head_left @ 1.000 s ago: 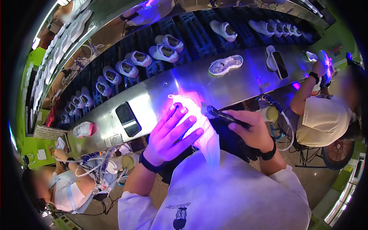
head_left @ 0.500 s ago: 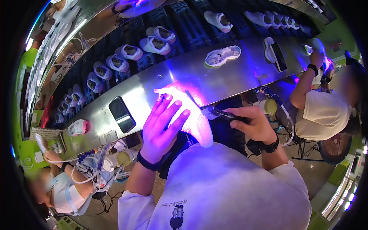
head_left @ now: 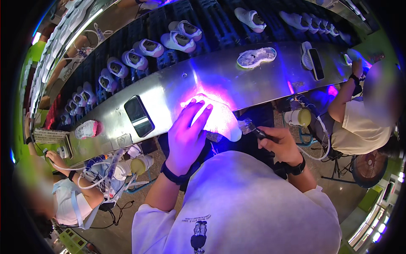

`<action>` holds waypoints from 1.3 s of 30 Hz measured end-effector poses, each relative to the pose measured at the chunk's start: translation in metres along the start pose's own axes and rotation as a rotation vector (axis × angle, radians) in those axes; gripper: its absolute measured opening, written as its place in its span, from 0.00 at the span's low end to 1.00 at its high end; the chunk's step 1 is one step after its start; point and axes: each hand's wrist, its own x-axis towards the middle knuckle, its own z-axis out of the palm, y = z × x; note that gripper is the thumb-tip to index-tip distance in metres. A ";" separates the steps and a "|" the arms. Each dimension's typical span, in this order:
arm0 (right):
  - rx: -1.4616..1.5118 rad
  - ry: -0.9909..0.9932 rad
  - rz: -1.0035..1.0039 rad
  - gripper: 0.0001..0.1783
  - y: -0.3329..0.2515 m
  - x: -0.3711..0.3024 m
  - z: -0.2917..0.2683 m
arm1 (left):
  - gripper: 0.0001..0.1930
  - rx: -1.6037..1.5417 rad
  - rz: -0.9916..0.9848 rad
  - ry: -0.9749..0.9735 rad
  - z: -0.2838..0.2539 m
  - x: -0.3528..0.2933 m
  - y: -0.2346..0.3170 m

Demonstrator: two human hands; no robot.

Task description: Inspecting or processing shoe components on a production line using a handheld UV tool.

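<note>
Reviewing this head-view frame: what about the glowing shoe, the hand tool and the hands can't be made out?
- Shoe: violet glare washes out its surface; left hand covers its near side.
- Tool: tip lost in glare against the shoe; rear hidden in right hand.
- Right hand's fingertips: curled under, out of sight.
- Shoe's underside: hidden against the metal bench.

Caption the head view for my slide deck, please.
Left hand steadies a white shoe under violet light; right hand holds a torch.
</note>
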 end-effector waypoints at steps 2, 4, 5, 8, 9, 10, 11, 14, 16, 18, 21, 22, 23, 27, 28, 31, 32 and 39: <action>-0.001 0.024 0.025 0.22 0.006 -0.003 0.005 | 0.35 -0.025 -0.093 -0.031 0.001 -0.004 -0.002; -0.002 0.050 0.055 0.22 0.008 -0.002 0.008 | 0.36 -0.012 -0.120 -0.049 0.000 -0.007 -0.004; -0.179 0.082 -0.056 0.22 0.005 0.001 0.009 | 0.36 0.004 -0.140 -0.066 0.000 -0.007 -0.004; -0.502 0.086 -0.184 0.24 -0.016 0.011 0.005 | 0.36 -0.011 -0.235 -0.125 -0.007 -0.007 -0.003; -0.653 0.067 -0.213 0.25 -0.024 0.016 0.002 | 0.36 -0.009 -0.245 -0.125 -0.008 -0.005 -0.005; -0.688 0.080 -0.269 0.25 -0.031 0.020 0.001 | 0.35 -0.003 -0.256 -0.161 -0.010 -0.004 -0.006; -0.685 0.073 -0.266 0.25 -0.036 0.023 -0.001 | 0.35 0.004 -0.267 -0.197 -0.011 -0.003 -0.008; -0.735 -0.014 -0.306 0.23 -0.049 0.036 -0.008 | 0.33 -0.102 -0.265 -0.223 -0.014 0.002 -0.017; -0.744 -0.033 -0.292 0.23 -0.053 0.043 -0.009 | 0.33 -0.123 -0.271 -0.247 -0.017 0.006 -0.020; -0.754 -0.051 -0.280 0.23 -0.053 0.050 -0.011 | 0.33 -0.143 -0.276 -0.271 -0.018 0.010 -0.023; -0.718 0.002 -0.351 0.22 -0.034 0.058 -0.016 | 0.34 -0.235 -0.266 -0.358 -0.017 0.016 -0.025; -0.628 0.022 -0.337 0.22 -0.023 0.059 -0.018 | 0.35 -0.262 -0.295 -0.410 -0.016 0.019 -0.024; -0.539 0.044 -0.322 0.21 -0.016 0.060 -0.020 | 0.36 -0.289 -0.321 -0.461 -0.016 0.022 -0.023; -0.291 0.077 -0.126 0.21 -0.010 0.062 -0.019 | 0.39 -0.482 -0.449 -0.482 -0.006 0.019 -0.021; -0.297 0.061 -0.056 0.22 -0.019 0.065 -0.019 | 0.40 -0.548 -0.471 -0.461 -0.003 0.017 -0.020; -0.376 0.054 -0.095 0.22 -0.024 0.074 -0.025 | 0.41 -0.628 -0.501 -0.477 0.003 0.014 -0.021; -0.451 0.049 -0.201 0.22 -0.024 0.076 -0.027 | 0.42 -0.642 -0.477 -0.459 0.006 0.011 -0.023; -0.435 -0.025 -0.168 0.19 -0.037 0.079 -0.021 | 0.37 -1.008 -0.715 -0.361 0.004 0.004 -0.014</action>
